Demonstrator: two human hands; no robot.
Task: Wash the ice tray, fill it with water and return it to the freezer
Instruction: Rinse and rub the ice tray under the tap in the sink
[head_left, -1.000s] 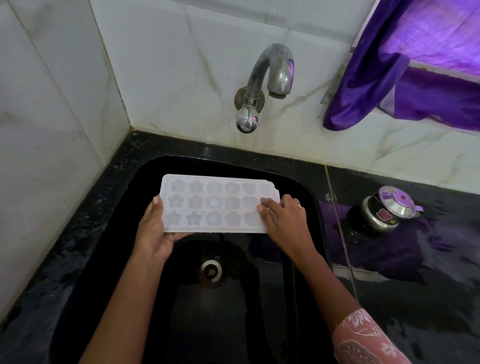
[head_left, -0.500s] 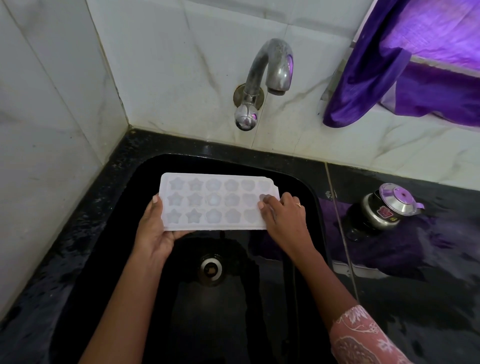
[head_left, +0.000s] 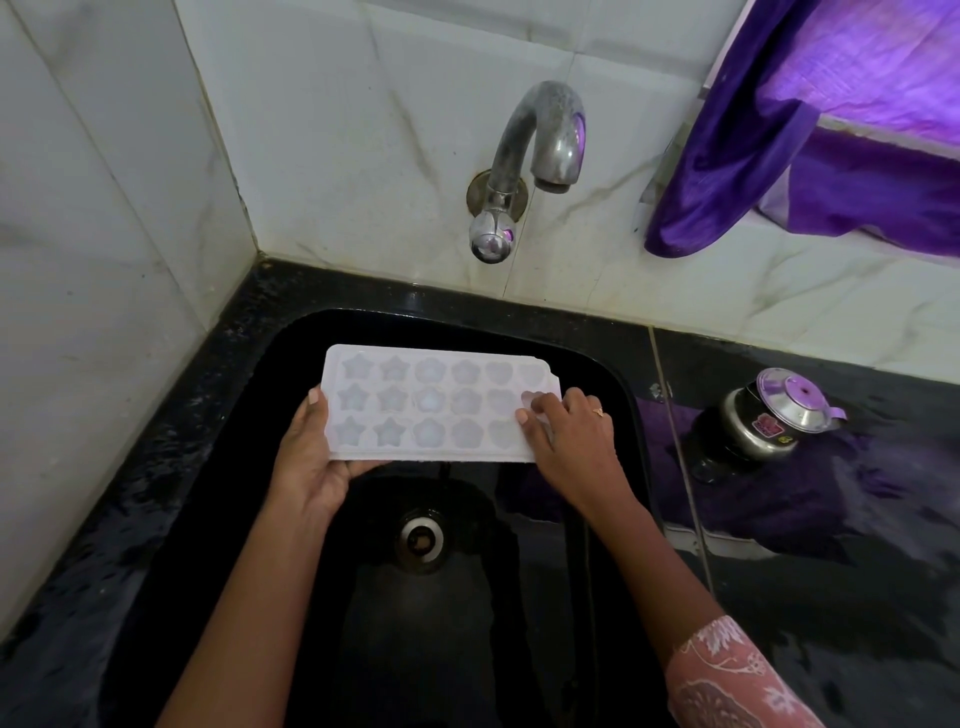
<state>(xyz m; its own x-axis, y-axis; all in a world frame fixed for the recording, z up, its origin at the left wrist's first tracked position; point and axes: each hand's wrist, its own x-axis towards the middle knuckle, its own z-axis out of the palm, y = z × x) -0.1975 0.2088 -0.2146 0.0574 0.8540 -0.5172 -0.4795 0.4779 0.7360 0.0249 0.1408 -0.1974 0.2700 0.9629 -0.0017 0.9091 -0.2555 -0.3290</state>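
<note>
A white ice tray (head_left: 431, 402) with star, flower and heart moulds is held level over the black sink (head_left: 613, 374), below and left of the tap. My left hand (head_left: 311, 462) grips its left end from beneath, thumb on the rim. My right hand (head_left: 569, 441) lies over the tray's right end, fingers curled with the tips pressing into the moulds there. The metal tap (head_left: 535, 156) juts from the tiled wall; no water runs from it.
The drain (head_left: 422, 540) sits at the sink's bottom under the tray. A small steel pot with a lid (head_left: 774, 413) stands on the wet black counter to the right. Purple cloth (head_left: 810, 130) hangs at the upper right. Tiled walls close in the left and back.
The tray and my left hand have stayed put. My right hand's fingertips have shifted slightly over the moulds at the tray's right end.
</note>
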